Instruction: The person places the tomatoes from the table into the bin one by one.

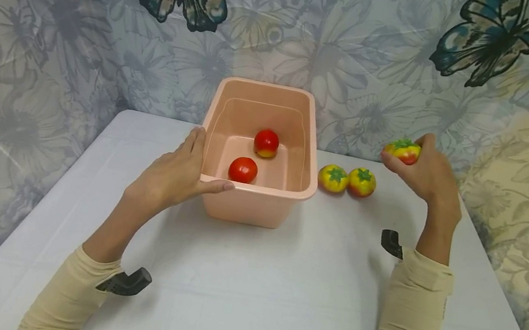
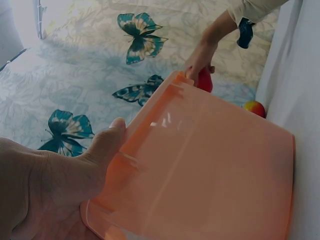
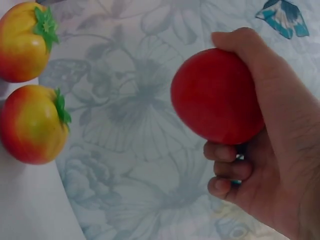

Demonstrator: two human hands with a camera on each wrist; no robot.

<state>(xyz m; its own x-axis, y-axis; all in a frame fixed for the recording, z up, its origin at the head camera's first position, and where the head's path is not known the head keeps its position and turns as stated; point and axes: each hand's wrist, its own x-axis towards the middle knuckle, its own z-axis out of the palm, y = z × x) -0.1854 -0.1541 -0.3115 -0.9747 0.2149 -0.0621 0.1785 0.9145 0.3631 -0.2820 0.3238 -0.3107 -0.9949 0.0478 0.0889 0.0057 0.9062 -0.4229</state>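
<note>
Now pinching a green-topped tomato (image 1: 403, 150) between thumb and curled fingers of the right hand (image 1: 430, 174), right of the peach tub (image 1: 247, 207). Bracing the tub's near-left corner with the left hand (image 1: 169, 173), fingers together, thumb spread along the rim. Spotting two red tomatoes (image 1: 243, 170) inside the tub, two yellow-red tomatoes (image 1: 332, 180) just to its right.

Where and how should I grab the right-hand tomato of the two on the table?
Probably best by the round sides of that tomato, coming down from above and the right: it sits with its leafy green top facing up, its right flank looks free, and the other tomato crowds its left.
</note>
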